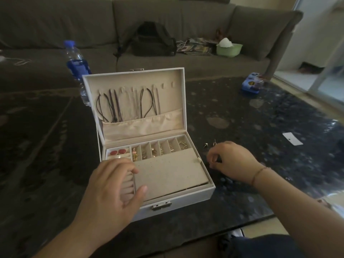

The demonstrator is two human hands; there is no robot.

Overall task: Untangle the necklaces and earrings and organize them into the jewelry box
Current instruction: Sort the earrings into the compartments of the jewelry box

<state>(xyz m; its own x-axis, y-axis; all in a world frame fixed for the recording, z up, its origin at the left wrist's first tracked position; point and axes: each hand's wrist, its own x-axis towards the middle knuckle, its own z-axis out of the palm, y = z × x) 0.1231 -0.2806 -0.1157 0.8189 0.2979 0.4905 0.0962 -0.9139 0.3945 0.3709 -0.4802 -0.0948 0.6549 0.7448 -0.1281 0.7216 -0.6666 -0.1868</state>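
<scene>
A white jewelry box (193, 199) stands open on the dark table. Several necklaces (115, 105) hang from hooks inside its lid. Gold earrings (155, 151) fill the back row of small compartments, and two red earrings (117, 152) lie at the back left. My left hand (113, 185) rests with relaxed fingers on the ring rolls and beige flap at the box's front left. My right hand (232, 161) is just right of the box and pinches a small gold earring (212, 162). Two loose earrings (210, 144) lie on the table behind that hand.
A water bottle (77, 62) stands behind the box's left corner. A blue tin (251, 84) sits far right, a white card (292, 139) on the table at right. A grey sofa behind holds a black bag (154, 41) and green bowl (229, 49).
</scene>
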